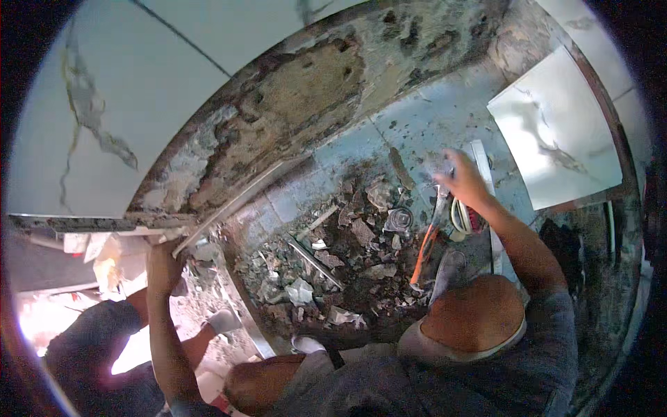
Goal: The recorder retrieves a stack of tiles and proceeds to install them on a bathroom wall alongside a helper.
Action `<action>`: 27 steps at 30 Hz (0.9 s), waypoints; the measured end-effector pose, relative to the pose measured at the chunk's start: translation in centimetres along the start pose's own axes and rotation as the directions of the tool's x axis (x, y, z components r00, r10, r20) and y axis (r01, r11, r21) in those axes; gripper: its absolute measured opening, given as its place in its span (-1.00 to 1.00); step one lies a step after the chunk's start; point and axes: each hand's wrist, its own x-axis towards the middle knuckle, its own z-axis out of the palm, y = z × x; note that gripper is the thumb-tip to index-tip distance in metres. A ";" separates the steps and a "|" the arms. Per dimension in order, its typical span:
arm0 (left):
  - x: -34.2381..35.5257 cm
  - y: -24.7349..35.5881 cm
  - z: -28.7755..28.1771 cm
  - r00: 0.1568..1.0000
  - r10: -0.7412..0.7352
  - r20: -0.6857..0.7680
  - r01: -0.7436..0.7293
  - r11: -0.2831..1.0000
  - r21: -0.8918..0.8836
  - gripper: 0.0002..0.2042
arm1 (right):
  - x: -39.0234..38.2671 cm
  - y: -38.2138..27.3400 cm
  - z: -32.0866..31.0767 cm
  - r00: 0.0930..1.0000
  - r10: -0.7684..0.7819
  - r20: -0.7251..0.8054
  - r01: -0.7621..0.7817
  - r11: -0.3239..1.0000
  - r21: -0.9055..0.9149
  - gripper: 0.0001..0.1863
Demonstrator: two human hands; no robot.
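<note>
My right hand point(463, 182) reaches out over the floor and is closed around the top of a hammer point(425, 249) with an orange and black handle that hangs down toward the rubble. The hand is blurred. My left hand point(164, 260) is stretched out to the left, pressing flat against the lower corner of the stripped wall point(292, 111), where bare mortar shows. It holds nothing. A pile of broken tile and mortar pieces point(344, 260) lies on the blue-grey floor between my hands, in front of my knees point(474, 318).
A white marbled tile point(556, 132) lies flat on the floor at the right. A metal straightedge point(486, 174), a white looped cord point(458, 217) and a metal strip point(313, 260) lie near the rubble. Marbled wall tiles point(118, 90) cover the left. A person in dark clothes point(90, 340) crouches lower left.
</note>
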 end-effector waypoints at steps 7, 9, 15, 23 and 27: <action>-0.5 6.4 -5.1 0.985 0.162 -0.059 -0.152 0.979 0.138 -0.77 | 11.7 -14.9 8.1 0.956 -0.270 0.111 0.198 0.879 0.434 -0.11; -0.8 9.2 -8.0 0.982 0.183 -0.045 -0.171 0.966 0.195 -0.78 | 12.4 -16.4 9.4 0.960 -0.264 0.097 0.175 0.831 0.528 -0.12; -1.5 14.7 -13.8 0.997 0.069 0.035 -0.073 0.993 0.094 -0.71 | 8.4 -14.3 10.5 0.986 -0.026 0.162 -0.094 0.721 0.687 -0.29; 2.2 10.6 -7.8 0.954 -0.072 0.290 0.195 0.886 -0.420 -0.63 | 1.5 -12.0 8.2 0.976 0.189 0.107 -0.217 0.830 0.514 -0.32; 4.4 6.3 3.5 0.939 -0.050 0.341 0.227 0.833 -0.504 -0.58 | -2.9 -12.2 9.7 0.977 0.190 0.093 -0.209 0.934 0.289 -0.29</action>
